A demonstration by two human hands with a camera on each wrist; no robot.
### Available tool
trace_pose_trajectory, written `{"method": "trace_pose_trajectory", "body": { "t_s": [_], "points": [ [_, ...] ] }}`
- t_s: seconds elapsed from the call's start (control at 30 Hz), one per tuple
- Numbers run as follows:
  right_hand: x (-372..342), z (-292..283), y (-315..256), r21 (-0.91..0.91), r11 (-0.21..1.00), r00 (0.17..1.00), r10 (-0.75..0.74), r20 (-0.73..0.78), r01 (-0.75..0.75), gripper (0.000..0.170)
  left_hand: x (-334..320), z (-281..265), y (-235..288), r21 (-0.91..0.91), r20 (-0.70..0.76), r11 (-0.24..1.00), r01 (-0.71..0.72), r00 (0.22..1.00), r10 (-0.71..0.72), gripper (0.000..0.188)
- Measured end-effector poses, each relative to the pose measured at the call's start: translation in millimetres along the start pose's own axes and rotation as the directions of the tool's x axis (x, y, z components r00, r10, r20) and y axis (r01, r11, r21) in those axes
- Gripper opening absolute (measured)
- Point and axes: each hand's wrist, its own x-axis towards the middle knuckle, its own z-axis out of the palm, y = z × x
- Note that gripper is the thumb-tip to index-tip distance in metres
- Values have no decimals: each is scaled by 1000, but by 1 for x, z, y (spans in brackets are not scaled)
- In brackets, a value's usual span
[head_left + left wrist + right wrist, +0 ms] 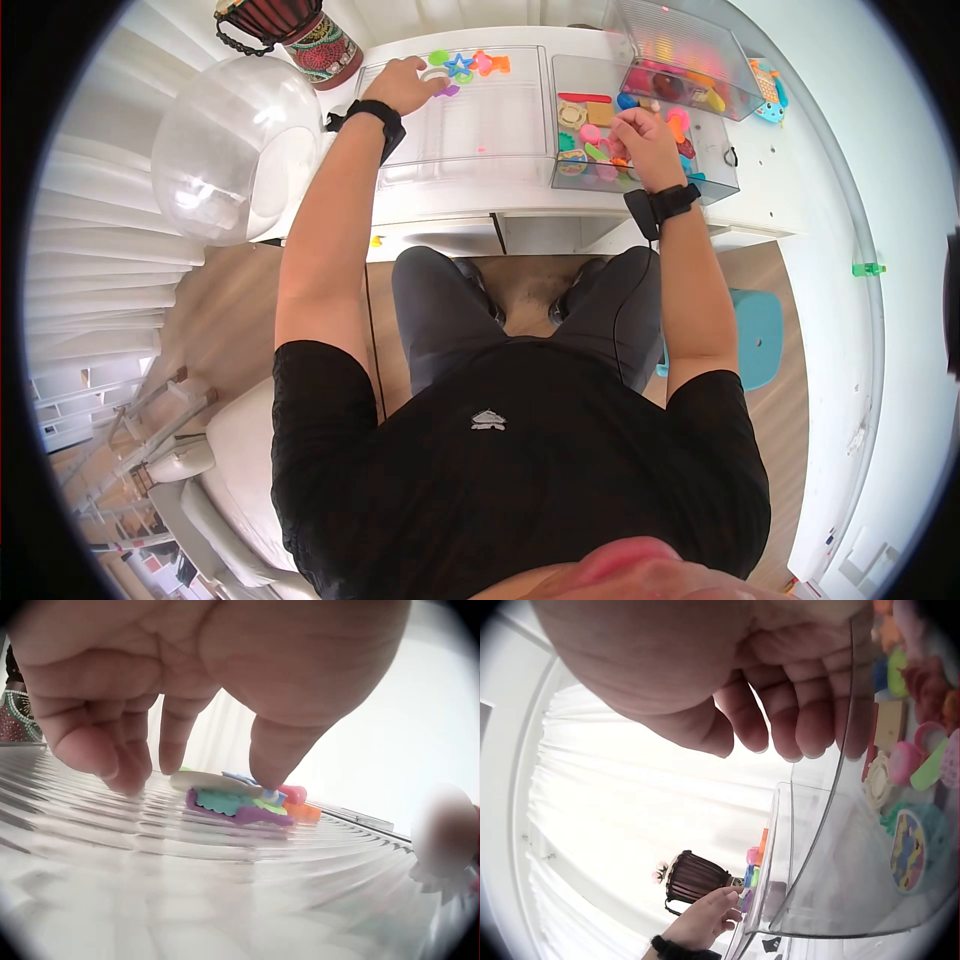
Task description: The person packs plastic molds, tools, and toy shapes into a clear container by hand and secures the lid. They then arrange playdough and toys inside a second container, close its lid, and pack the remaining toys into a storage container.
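Note:
My left hand (402, 87) is over a clear ridged plastic lid (420, 130). Its thumb and a finger pinch a cream, ring-like toy piece (217, 782) by its ends. Close under that piece lie a teal scalloped piece (221, 802) and a purple piece (255, 816). A blue star cutter (459, 66), a green piece (439, 57) and orange pieces (497, 65) sit just beyond. Over a clear bin (640, 184) of colourful toy pieces hangs my right hand (648, 148), fingers loosely bent, with nothing seen between them. A pink piece (905, 761) and a beige block (889, 726) lie in the bin.
Behind the bin stands another clear box (690, 60) with bright contents. A patterned drum (325, 52) is at the back left, beside a large transparent globe (215, 150). A blue-orange toy (768, 92) rests at the far right. Below the table is a teal stool (757, 340).

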Motion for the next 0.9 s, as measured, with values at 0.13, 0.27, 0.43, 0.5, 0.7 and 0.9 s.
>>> {"method": "trace_pose_trajectory", "body": {
  "t_s": [0.13,0.27,0.43,0.5,0.7,0.9],
  "points": [
    [0,2,-3,11,1000,1000,17,-10,-17,15,3,-3,11,-18,71,1000,4,997,-2,85],
    [-2,4,-4,-27,1000,999,3,-36,-4,14,1,-9,20,-25,139,999,21,990,-17,87],
    [-1,2,-4,-27,1000,1000,9,-12,-9,14,-6,-11,23,8,64,1000,5,998,-6,85],
    [-1,2,-3,-36,999,1000,9,-22,-10,14,-8,-15,20,9,45,1000,10,999,-10,84],
    [-1,2,-2,-46,999,999,11,-31,-12,14,-30,-47,21,-101,34,993,54,998,-51,84],
    [-1,1,-2,1,1000,1000,11,7,-11,19,-85,-30,100,-284,-211,919,-272,953,216,57]
  ]
}}
